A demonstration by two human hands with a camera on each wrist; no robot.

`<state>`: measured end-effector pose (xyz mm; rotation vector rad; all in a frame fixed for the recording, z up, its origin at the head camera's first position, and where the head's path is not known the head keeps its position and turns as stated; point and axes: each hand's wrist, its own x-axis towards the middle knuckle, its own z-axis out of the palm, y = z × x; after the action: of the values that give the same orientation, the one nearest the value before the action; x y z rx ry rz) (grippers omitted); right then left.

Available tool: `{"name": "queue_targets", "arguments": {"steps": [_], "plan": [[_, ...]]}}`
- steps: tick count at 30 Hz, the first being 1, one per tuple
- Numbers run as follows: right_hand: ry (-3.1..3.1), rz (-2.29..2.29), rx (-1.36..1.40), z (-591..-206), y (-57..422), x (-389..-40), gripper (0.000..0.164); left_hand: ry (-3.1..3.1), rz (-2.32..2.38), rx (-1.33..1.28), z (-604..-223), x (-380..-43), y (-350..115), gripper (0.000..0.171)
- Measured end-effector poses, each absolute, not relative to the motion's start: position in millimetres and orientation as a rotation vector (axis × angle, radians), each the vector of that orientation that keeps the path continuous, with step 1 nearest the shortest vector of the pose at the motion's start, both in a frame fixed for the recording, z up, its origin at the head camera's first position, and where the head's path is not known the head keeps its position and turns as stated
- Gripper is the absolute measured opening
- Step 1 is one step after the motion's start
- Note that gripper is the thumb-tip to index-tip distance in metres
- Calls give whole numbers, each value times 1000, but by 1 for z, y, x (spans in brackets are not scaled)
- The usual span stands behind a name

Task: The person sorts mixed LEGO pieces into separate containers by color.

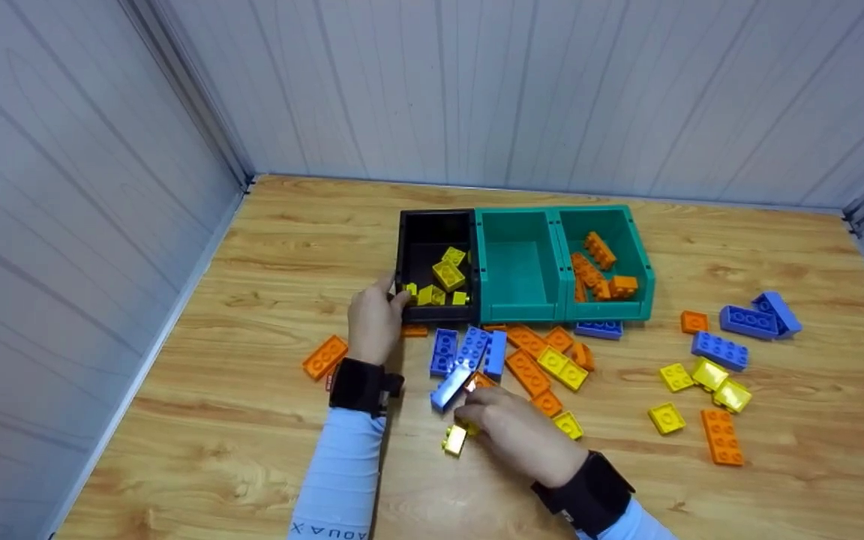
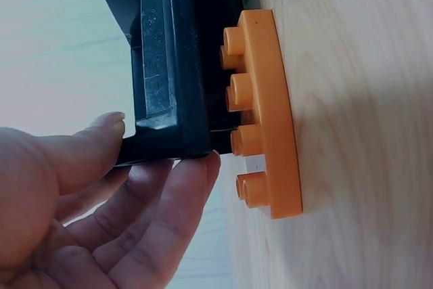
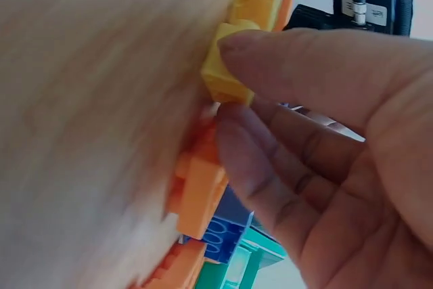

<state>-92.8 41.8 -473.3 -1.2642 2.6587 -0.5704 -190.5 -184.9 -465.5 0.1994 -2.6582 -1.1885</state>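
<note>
My left hand grips the front left corner of a black bin in the head view. In the left wrist view, the thumb lies over the bin's edge with fingers beneath, beside a studded orange brick. Several yellow bricks lie in that bin. Low over the table, my right hand pinches a small yellow brick between thumb and index finger, as the right wrist view shows. Another yellow brick lies just left of those fingertips.
Two green bins adjoin the black one: the middle bin shows bare, the right bin holds orange bricks. Loose blue bricks, orange bricks and yellow bricks lie before them. More bricks spread right. Panels enclose the table.
</note>
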Motion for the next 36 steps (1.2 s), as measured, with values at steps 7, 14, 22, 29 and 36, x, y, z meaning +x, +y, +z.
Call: {"name": "queue_targets", "arguments": {"steps": [7, 14, 22, 29, 36], "plan": [[2587, -646, -1251, -472, 50, -97, 29, -2658, -1194, 191, -467, -190, -186, 41], [2674, -769, -1186, -460, 62, -106, 38, -2651, -1233, 227, -467, -189, -188, 41], [2816, -931, -1240, -438, 61, -144, 45, -2647, -1237, 199, -467, -190, -188, 43], [2851, -813, -1183, -411, 29, -211, 45, -2644, -1255, 206, -465, -190, -191, 46], [2794, -637, -1032, -398, -4, -252, 45, -2662, -1290, 216, -464, -190, -187, 48]]}}
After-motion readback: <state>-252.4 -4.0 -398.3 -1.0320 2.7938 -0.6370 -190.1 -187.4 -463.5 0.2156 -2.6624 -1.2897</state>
